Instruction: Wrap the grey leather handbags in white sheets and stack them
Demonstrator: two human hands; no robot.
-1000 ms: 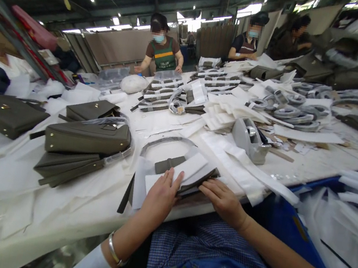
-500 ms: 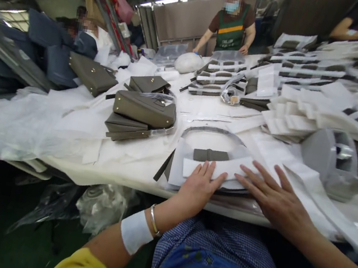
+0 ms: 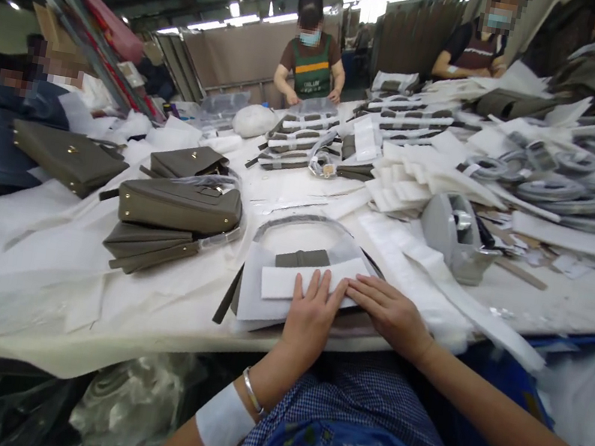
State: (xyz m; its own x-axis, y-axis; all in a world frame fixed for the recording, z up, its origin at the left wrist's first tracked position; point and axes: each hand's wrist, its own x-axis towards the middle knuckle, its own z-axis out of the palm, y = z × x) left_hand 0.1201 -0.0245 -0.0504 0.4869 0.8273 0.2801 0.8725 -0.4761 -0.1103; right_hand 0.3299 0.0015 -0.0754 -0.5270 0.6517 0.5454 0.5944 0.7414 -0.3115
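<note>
In front of me a handbag (image 3: 303,257) lies flat at the table's near edge, mostly covered by a sheet of white tissue paper (image 3: 253,284). Its wrapped handle (image 3: 312,221) arches away from me. Across the bag lies a folded white foam strip (image 3: 276,284). My left hand (image 3: 314,309) rests on the strip with fingers stretched out. Just right of it, my right hand (image 3: 388,311) lies at the strip's right end, fingers extended and close to the left hand's. Neither hand is wrapped round anything.
Several olive-grey handbags (image 3: 180,205) lie at the left. A tape dispenser (image 3: 452,234) stands at the right, near layered white foam sheets (image 3: 412,181). Wrapped handles (image 3: 571,185) are piled at the far right. A co-worker in a green apron (image 3: 315,66) stands across the table (image 3: 564,298).
My view has turned right. My right hand has come in beside the left, its fingers closer together. The left hand stays on the foam strip.
</note>
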